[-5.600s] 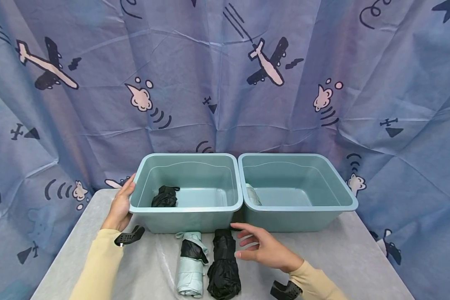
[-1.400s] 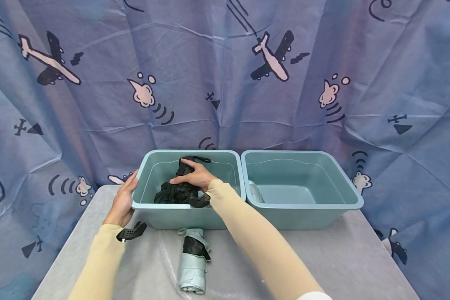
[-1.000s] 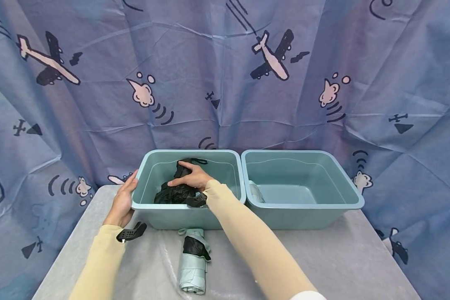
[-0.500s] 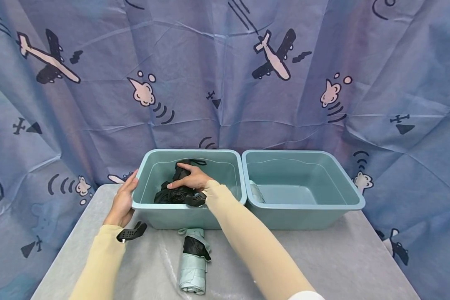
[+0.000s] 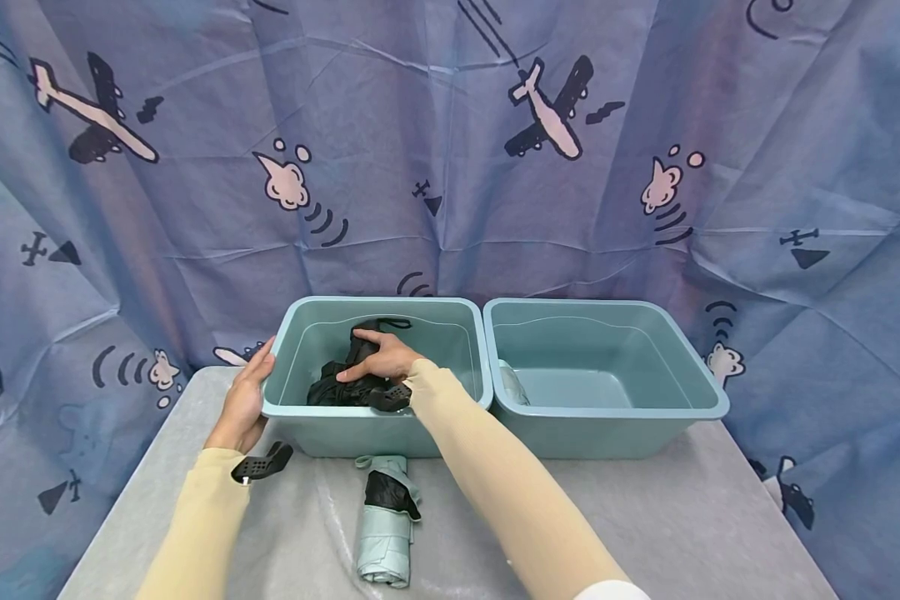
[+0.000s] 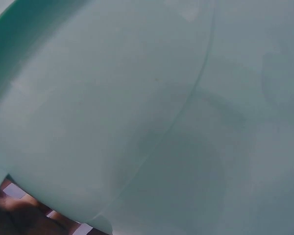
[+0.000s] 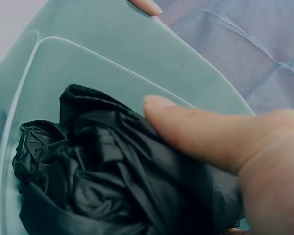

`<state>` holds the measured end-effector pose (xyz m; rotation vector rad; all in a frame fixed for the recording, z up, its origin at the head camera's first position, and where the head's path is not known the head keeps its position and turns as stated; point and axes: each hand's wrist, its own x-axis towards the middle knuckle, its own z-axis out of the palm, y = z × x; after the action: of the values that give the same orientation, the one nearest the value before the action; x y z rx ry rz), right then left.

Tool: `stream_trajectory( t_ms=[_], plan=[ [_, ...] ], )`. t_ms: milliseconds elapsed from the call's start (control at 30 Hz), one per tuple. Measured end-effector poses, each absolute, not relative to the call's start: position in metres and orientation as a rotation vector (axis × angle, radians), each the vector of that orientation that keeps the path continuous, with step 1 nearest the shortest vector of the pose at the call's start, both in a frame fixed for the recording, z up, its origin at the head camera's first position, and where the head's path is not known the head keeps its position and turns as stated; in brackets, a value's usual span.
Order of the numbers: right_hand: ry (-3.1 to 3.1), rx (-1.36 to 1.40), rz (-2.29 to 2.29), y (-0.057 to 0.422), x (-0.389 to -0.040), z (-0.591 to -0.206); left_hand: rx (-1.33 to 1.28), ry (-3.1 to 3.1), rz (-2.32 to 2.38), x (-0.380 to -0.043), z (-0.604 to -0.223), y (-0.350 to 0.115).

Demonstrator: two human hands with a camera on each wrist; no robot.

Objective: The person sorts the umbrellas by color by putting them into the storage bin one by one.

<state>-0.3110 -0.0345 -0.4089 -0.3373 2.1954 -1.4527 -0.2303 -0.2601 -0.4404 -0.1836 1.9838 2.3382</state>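
Note:
Inside the left light-green bin (image 5: 375, 435), my right hand (image 5: 387, 357) grips a black folded umbrella (image 7: 132, 186). Its wrist loop (image 5: 396, 322) lies toward the back wall. In the right wrist view my thumb presses along the black fabric, and my other fingers are mostly hidden. Another black bundle, seen in that bin earlier, is partly merged with it at the left. My left hand (image 5: 243, 407) rests against the bin's left side, fingers straight along the outside at the rim. The left wrist view mostly shows the pale green bin wall (image 6: 157, 98).
A matching right bin (image 5: 607, 437) stands beside the left one, with a pale item (image 5: 512, 383) against its left wall. In front on the grey table (image 5: 675, 525) lies a light-green folded umbrella (image 5: 385, 542). A patterned blue curtain (image 5: 390, 167) hangs behind.
The black umbrella has gone from the table in front into the left bin, in my right hand. Over the last second that hand sank slightly lower. My left hand stayed at the rim.

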Motion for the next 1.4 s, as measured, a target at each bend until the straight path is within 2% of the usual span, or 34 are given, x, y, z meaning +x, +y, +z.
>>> stream_trajectory(
  t_ms=[667,1400],
  plan=[
    [2.153,-0.443,-1.103,-0.0299,-0.3167,-0.4111,-0.163,1.942,2.370,-0.2290,-0.4419,-0.2604],
    [2.203,-0.411,-1.125,-0.0256,-0.3163,-0.4119,-0.164,1.964,2.362,-0.2280,-0.4408,-0.2585]
  ],
)
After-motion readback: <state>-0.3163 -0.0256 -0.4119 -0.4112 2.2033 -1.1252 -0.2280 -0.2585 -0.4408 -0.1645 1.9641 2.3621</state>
